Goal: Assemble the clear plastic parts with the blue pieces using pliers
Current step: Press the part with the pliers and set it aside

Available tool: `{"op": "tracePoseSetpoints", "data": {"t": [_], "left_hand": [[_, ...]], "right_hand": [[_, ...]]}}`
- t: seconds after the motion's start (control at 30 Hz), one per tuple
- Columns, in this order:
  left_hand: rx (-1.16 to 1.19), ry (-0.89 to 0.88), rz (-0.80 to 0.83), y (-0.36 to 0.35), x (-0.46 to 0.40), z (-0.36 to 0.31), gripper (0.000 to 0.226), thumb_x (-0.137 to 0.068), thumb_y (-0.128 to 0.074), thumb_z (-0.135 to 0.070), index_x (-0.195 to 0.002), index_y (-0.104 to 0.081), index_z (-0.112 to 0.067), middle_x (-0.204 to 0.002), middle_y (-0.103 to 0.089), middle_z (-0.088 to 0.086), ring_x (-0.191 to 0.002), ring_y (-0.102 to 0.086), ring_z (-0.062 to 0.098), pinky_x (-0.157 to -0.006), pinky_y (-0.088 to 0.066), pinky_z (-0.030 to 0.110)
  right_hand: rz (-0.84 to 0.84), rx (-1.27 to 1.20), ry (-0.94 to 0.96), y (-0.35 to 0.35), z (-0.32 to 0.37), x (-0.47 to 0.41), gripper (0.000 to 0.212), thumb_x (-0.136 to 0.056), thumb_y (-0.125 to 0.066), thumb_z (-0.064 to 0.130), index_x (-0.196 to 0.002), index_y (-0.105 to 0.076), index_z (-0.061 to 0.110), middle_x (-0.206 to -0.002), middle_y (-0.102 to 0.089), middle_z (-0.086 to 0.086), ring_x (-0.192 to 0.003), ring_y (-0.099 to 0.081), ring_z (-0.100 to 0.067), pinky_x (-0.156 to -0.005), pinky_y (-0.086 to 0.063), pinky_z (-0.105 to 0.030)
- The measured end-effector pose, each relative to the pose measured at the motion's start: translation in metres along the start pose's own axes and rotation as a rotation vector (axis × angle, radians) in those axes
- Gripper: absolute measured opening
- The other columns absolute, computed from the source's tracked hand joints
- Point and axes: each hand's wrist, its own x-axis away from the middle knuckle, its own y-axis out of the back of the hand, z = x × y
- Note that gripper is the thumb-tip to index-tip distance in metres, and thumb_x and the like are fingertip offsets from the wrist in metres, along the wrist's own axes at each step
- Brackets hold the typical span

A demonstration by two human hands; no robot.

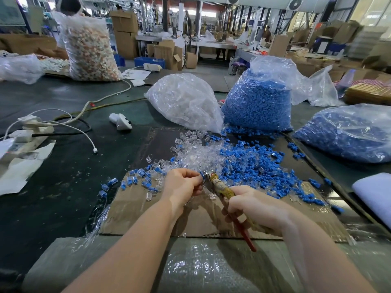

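My left hand [183,185] pinches a small clear part with a blue piece [202,175] in it, held against the jaws of the pliers [220,188]. My right hand [254,208] grips the pliers' red and yellow handles. Loose clear parts [196,155] and blue pieces [249,159] lie heaped on the cardboard sheet [137,216] just beyond my hands. Several joined clear-and-blue pieces [135,178] are scattered to the left of my left hand.
A bag of clear parts [184,100] and two bags of blue pieces [260,102] [347,134] stand at the back and right. A power strip with cables [31,132] and a white controller [121,121] lie on the left. White foam [374,193] sits at the right edge.
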Motion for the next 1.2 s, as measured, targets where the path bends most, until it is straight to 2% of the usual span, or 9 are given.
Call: {"op": "tracePoseSetpoints", "data": {"t": [0.17, 0.33, 0.47, 0.7, 0.8, 0.9, 1.0, 1.1, 1.2], "left_hand": [[0.087, 0.072, -0.001, 0.000, 0.002, -0.001, 0.013, -0.084, -0.058, 0.008, -0.076, -0.062, -0.002, -0.059, -0.059, 0.009, -0.042, -0.056, 0.008, -0.044, -0.049, 0.017], [0.133, 0.112, -0.026, -0.002, 0.005, 0.000, 0.008, -0.085, -0.058, 0.007, -0.082, -0.061, 0.001, -0.063, -0.059, 0.010, -0.046, -0.056, 0.010, -0.046, -0.051, 0.017], [0.137, 0.102, -0.037, -0.003, 0.007, 0.000, 0.007, -0.085, -0.058, 0.006, -0.084, -0.062, 0.001, -0.064, -0.060, 0.009, -0.051, -0.057, 0.012, -0.048, -0.052, 0.019], [0.141, 0.041, -0.082, 0.000, 0.006, 0.002, 0.011, -0.086, -0.058, 0.004, -0.079, -0.062, -0.004, -0.063, -0.061, 0.008, -0.049, -0.057, 0.011, -0.048, -0.050, 0.018], [-0.038, -0.097, -0.174, 0.018, 0.002, 0.002, 0.008, -0.086, -0.060, -0.001, -0.082, -0.064, -0.007, -0.070, -0.064, 0.005, -0.058, -0.058, 0.011, -0.055, -0.050, 0.022], [-0.517, -0.289, -0.452, 0.054, -0.004, 0.003, 0.007, -0.088, -0.062, -0.014, -0.085, -0.067, -0.019, -0.078, -0.063, -0.007, -0.066, -0.056, 0.007, -0.055, -0.039, 0.017], [-0.803, -0.272, -0.617, 0.091, -0.011, 0.008, 0.015, -0.092, -0.056, -0.021, -0.099, -0.069, -0.022, -0.101, -0.064, 0.000, -0.085, -0.057, 0.019, -0.066, -0.045, 0.028], [-0.936, -0.243, -0.644, 0.110, -0.015, 0.013, 0.020, -0.093, -0.054, -0.021, -0.105, -0.070, -0.021, -0.109, -0.062, 0.005, -0.095, -0.054, 0.026, -0.083, -0.046, 0.040], [-1.020, -0.251, -0.659, 0.110, -0.017, 0.012, 0.022, -0.092, -0.057, -0.018, -0.109, -0.069, -0.024, -0.110, -0.060, 0.004, -0.098, -0.048, 0.027, -0.084, -0.037, 0.040]], "right_hand": [[0.000, 0.049, 0.005, -0.001, 0.003, 0.003, 0.003, -0.080, -0.050, 0.015, -0.080, -0.047, 0.016, -0.092, -0.050, -0.005, -0.078, -0.049, -0.020, -0.062, -0.035, -0.031], [0.002, 0.085, 0.049, -0.005, 0.003, 0.004, 0.005, -0.084, -0.047, 0.011, -0.086, -0.050, 0.008, -0.088, -0.048, -0.003, -0.076, -0.051, -0.018, -0.070, -0.045, -0.034], [-0.039, 0.128, 0.059, -0.009, 0.005, 0.000, 0.018, -0.086, -0.044, 0.005, -0.071, -0.040, 0.015, -0.071, -0.046, -0.001, -0.055, -0.044, -0.012, -0.046, -0.036, -0.020], [-0.023, -0.056, 0.100, -0.010, 0.005, 0.001, 0.019, -0.081, -0.052, 0.003, -0.068, -0.047, 0.016, -0.044, -0.050, 0.012, -0.038, -0.043, -0.004, -0.039, -0.033, -0.015], [-0.137, -0.147, 0.105, -0.009, 0.001, 0.000, 0.015, -0.080, -0.052, 0.001, -0.079, -0.053, 0.016, -0.055, -0.048, 0.005, -0.041, -0.040, -0.007, -0.040, -0.030, -0.017], [-0.335, -0.039, 0.139, -0.004, -0.011, -0.008, 0.016, -0.081, -0.055, 0.003, -0.092, -0.058, 0.014, -0.064, -0.050, 0.001, -0.042, -0.039, -0.004, -0.040, -0.029, -0.016], [-0.476, 0.123, 0.091, 0.004, -0.026, -0.017, 0.036, -0.081, -0.058, 0.011, -0.117, -0.056, 0.008, -0.091, -0.056, -0.004, -0.072, -0.050, -0.017, -0.056, -0.037, -0.024], [-0.555, 0.232, -0.015, 0.009, -0.038, -0.023, 0.059, -0.082, -0.059, 0.016, -0.138, -0.041, 0.012, -0.130, -0.047, -0.010, -0.107, -0.053, -0.027, -0.086, -0.045, -0.036], [-0.610, 0.351, -0.069, 0.012, -0.047, -0.029, 0.057, -0.084, -0.060, 0.023, -0.137, -0.041, 0.014, -0.126, -0.049, -0.011, -0.112, -0.047, -0.027, -0.093, -0.042, -0.038]]}}
